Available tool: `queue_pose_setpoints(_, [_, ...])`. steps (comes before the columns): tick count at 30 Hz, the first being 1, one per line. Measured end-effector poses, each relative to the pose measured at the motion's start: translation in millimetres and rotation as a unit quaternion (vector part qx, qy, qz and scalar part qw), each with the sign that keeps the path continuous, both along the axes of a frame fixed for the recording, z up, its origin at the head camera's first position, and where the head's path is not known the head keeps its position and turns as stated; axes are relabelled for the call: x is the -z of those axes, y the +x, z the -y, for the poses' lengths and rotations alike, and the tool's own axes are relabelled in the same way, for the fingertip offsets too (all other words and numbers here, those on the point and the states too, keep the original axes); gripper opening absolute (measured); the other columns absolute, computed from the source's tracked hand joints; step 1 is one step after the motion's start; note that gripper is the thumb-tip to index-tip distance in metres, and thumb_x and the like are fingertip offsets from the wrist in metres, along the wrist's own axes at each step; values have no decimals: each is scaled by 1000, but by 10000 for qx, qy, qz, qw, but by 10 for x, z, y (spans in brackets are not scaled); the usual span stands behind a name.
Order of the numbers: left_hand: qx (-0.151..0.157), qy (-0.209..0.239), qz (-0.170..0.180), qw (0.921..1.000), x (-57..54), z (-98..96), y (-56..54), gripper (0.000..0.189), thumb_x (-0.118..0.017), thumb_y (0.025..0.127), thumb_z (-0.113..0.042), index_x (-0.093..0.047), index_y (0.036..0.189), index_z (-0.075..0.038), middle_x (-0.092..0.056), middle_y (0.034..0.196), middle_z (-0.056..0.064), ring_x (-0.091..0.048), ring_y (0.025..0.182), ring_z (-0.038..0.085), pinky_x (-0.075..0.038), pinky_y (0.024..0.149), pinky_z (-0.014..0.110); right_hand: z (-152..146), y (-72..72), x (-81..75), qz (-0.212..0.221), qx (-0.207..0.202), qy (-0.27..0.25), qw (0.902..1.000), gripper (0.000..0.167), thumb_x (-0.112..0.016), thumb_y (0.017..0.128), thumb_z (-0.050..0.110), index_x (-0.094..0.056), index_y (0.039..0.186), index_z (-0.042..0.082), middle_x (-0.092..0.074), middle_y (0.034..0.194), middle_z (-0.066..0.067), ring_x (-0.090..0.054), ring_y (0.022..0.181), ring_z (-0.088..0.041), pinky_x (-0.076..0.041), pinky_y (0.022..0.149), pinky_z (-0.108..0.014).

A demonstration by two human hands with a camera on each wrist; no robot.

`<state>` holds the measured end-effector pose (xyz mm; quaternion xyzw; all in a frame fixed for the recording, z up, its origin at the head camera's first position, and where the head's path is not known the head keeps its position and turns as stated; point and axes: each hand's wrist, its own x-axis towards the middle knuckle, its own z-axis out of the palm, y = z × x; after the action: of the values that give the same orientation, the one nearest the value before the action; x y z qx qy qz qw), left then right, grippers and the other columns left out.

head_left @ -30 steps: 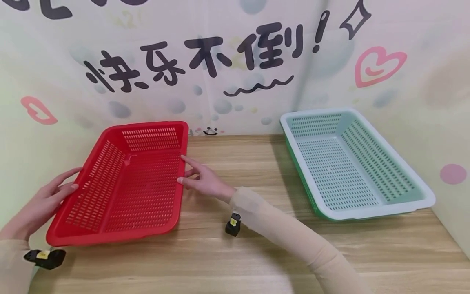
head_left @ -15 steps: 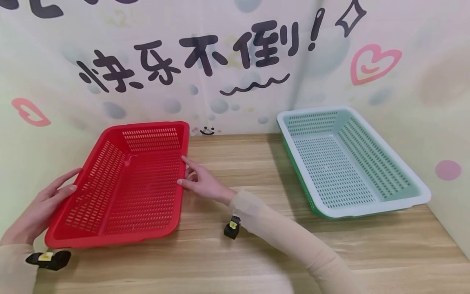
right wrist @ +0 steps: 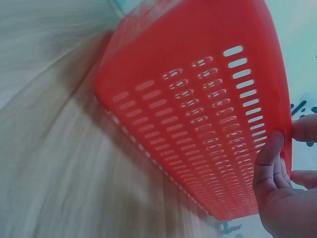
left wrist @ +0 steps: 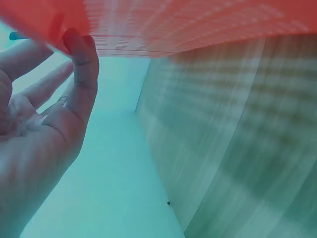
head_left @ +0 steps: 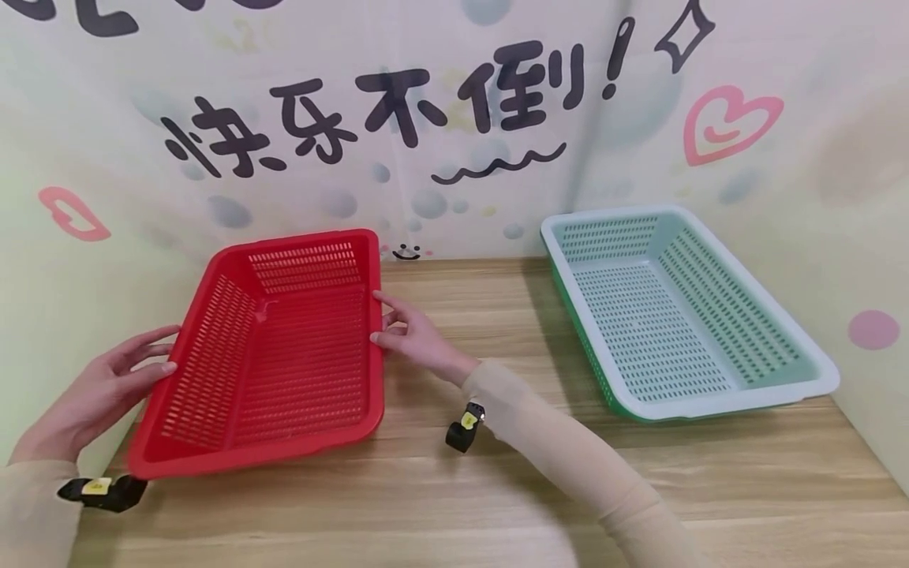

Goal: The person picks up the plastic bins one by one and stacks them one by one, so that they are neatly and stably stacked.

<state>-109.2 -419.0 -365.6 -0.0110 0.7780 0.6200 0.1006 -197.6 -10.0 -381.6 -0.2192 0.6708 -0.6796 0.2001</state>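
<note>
A red plastic basket (head_left: pixel 305 363), rectangular with slotted walls and floor, stands at the left of the head view with nothing inside. My left hand (head_left: pixel 95 402) holds its left rim, and in the left wrist view a curled finger (left wrist: pixel 85 69) reaches under that rim. On the opposite side my right hand (head_left: pixel 422 343) pinches the right rim; from the right wrist, one finger (right wrist: pixel 268 163) lies against the slotted outer wall while other fingertips go over the edge.
A second slotted basket (head_left: pixel 642 412), pale mint inside with green showing below its rim, stands on the right of the wooden table (head_left: pixel 461 505). A printed cloth backdrop (head_left: pixel 461 213) closes off the back and sides.
Both hands have shifted the red basket a little to the right, keeping their hold on its rims. The mint basket stays in its place.
</note>
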Motion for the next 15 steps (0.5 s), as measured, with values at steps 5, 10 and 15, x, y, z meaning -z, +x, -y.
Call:
queue_pose_setpoints(5, [266,101,-23,9996,-22,-65,-15,53,-50,99,-3,-38,147,-24,-64,111,-10,-66,94,10,-57,74,27,-99,-29,-37,83,15,-31,10000,65,-57,91,-6,-32,150,4,-48,97,-12,-62,81,-15,-57,76,-32])
queue_pose_setpoints(10, [433,332,-97,9985,-40,-132,-17,53,-48,99,-1,-39,145,-26,-65,113,-7,-66,95,10,-56,75,27,-217,-44,-49,143,-24,-13,9999,63,-56,92,-4,-33,150,5,-50,99,-14,-62,81,-16,-57,78,-35])
queue_pose_setpoints(15, [654,672,-282,9952,-61,-229,-27,56,-44,99,4,-36,148,-23,-64,116,-4,-64,99,11,-56,77,27,-327,-66,-51,52,33,70,10000,62,-55,93,-3,-34,150,8,-52,101,-14,-60,84,-17,-57,78,-35])
